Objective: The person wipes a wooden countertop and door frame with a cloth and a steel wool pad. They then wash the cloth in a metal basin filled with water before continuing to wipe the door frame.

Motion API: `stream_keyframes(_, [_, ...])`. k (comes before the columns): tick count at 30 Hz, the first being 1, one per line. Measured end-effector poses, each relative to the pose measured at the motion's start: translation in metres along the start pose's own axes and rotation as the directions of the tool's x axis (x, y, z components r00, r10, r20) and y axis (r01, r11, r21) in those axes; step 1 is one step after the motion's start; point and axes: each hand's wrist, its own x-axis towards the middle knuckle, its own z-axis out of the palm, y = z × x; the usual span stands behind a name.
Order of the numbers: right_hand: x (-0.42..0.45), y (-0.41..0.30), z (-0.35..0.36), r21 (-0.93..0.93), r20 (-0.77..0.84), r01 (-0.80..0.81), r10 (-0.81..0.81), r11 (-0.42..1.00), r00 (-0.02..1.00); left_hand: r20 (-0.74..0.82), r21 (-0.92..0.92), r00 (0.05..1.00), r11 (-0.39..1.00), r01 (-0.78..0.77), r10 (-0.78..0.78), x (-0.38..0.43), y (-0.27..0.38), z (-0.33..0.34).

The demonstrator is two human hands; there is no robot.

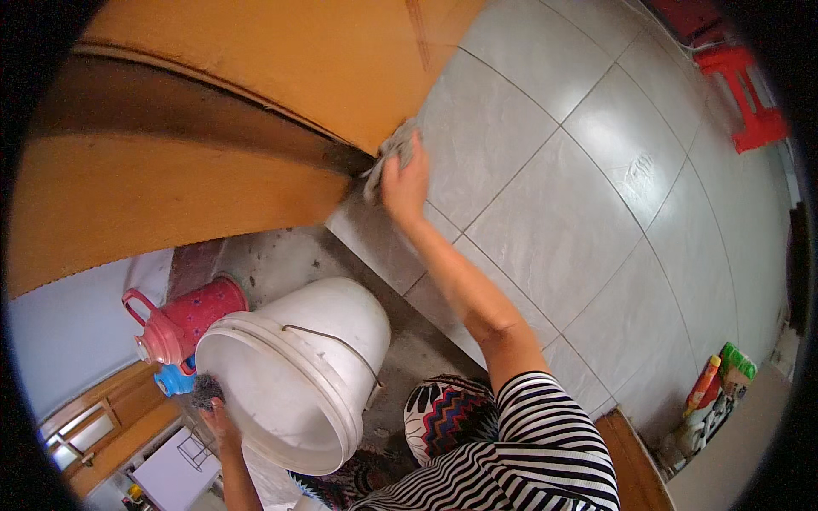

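My right hand [408, 186] grips a grey cloth [397, 144] against the bottom corner of an orange-brown wooden panel [287, 57], where it meets the tiled floor [537, 185]. The hand is slightly blurred. At the lower left, my left hand [222, 421] holds a dark grey scouring pad [206, 391] beside the rim of a white plastic bucket [342, 319]. The bucket has a wire handle [339, 348], and its pale inside shows; whether it holds water I cannot tell.
A pink vacuum flask [198, 316] and a blue one [174, 380] stand behind the bucket. A red plastic stool [744, 96] is at the upper right. Several packages [716, 389] lean at the lower right. A tile step edge [409, 300] borders the concrete floor [281, 262].
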Motion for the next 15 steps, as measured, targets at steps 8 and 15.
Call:
stream_keyframes(8, [0.052,0.008,-0.07,0.029,0.272,-0.212,0.196,0.977,0.942,-0.128,0.339,0.991,0.941,-0.001,0.048,-0.006,0.028,0.015])
stream_keyframes(15, [0.264,0.023,-0.075,0.291,0.242,-0.105,0.032,0.951,0.97,-0.089,0.267,0.996,0.964,0.006,0.019,-0.005,0.017,-0.002])
